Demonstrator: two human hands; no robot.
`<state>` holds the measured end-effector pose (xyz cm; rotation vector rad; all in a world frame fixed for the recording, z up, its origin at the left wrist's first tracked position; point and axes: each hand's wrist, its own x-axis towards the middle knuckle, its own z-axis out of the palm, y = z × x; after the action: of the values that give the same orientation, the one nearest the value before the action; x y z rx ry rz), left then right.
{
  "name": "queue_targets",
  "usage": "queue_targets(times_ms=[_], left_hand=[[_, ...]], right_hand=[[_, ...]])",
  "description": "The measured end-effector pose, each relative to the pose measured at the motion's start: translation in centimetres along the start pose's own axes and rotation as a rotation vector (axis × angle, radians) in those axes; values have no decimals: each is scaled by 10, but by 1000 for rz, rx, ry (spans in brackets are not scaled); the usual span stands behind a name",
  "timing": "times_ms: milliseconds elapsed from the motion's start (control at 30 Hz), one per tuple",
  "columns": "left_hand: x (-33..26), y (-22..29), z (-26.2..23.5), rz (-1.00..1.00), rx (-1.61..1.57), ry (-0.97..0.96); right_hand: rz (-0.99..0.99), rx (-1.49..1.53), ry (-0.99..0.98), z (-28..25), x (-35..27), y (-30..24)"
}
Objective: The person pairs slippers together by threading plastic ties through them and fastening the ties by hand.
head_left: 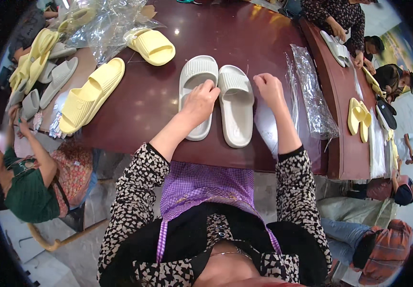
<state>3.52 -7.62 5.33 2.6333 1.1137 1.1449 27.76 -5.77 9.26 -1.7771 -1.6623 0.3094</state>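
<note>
Two pale grey slide sandals lie side by side on the dark red-brown table (149, 100). My left hand (200, 103) rests on the left grey sandal (194, 79), fingers curled over its footbed just behind the strap. The right grey sandal (235, 107) lies next to it, touching or nearly touching. My right hand (269, 91) hovers just right of that sandal's strap, fingers bent, over a clear plastic bag (268, 119) lying flat on the table. I cannot tell whether it pinches the bag.
Yellow sandals (90, 95) and another yellow sandal (153, 46) lie at the left with crumpled clear bags (106, 24). A long crinkled plastic bag (314, 95) lies at the right. A seated person (39, 177) works at the left; other people sit at a second table (345, 110) on the right.
</note>
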Motion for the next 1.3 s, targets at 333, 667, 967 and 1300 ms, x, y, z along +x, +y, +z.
queue_targets(times_ms=[333,667,967,1300], left_hand=[[-4,-6,0,-68,-138,103],[-4,-11,8,-94,-263,130],[-4,-8,3,-117,-301,114],[0,-7,-1,-107,-333,149]], right_hand=[[99,32,-238,43,57,19],[27,353,-405,70,91,-51],[139,355,-608,93,106,-63],[129,577,-525,93,100,-66]])
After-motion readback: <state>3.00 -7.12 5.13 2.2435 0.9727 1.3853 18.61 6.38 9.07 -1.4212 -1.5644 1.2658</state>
